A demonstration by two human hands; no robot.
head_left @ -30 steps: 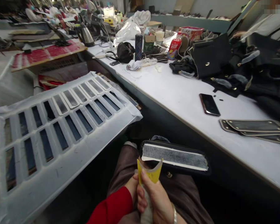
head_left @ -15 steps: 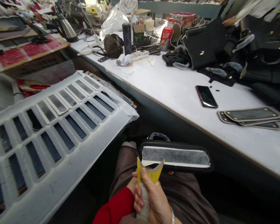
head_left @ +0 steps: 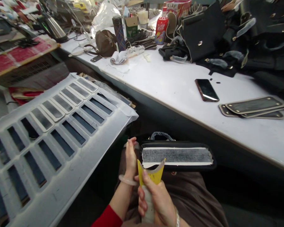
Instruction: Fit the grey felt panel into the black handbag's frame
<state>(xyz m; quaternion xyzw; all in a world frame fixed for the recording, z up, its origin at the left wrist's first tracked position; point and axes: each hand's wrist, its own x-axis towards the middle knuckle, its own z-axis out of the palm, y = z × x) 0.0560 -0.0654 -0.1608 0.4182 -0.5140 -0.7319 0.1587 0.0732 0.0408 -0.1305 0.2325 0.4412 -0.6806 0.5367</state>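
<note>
table [head_left: 161, 85] filled the right side, biggest thing. slotted rack [head_left: 68, 172] to the left, row of pale-edged pieces [head_left: 52, 109] along its far side. heap of black goods [head_left: 203, 34] far right on the table. brown-clad lap [head_left: 194, 195] near, black bag [head_left: 180, 144] lying across its far part, between rack and table. grey strip [head_left: 175, 155] with white edges faced up on the bag, right end frayed. stacked plates [head_left: 255, 106] on the table, right.

left hand [head_left: 130, 162] stood just beside the bag's left end, fingers stretched out and close together, nothing seen in it; couldn't tell if it touched the bag. right hand [head_left: 158, 201] was wrapped round the handle of the yellow tool [head_left: 157, 177], notched edge pointing away, by the strip's near left part. contact there unclear.

handling, my judgement: a firm grip and steady wrist looked wise, with the two sharp tips clear of the strip's edges and left fingers; frayed end likely catches easily, and the bag could tip unless braced. phone [head_left: 207, 90], smallest, lay flat near the plates.
</note>
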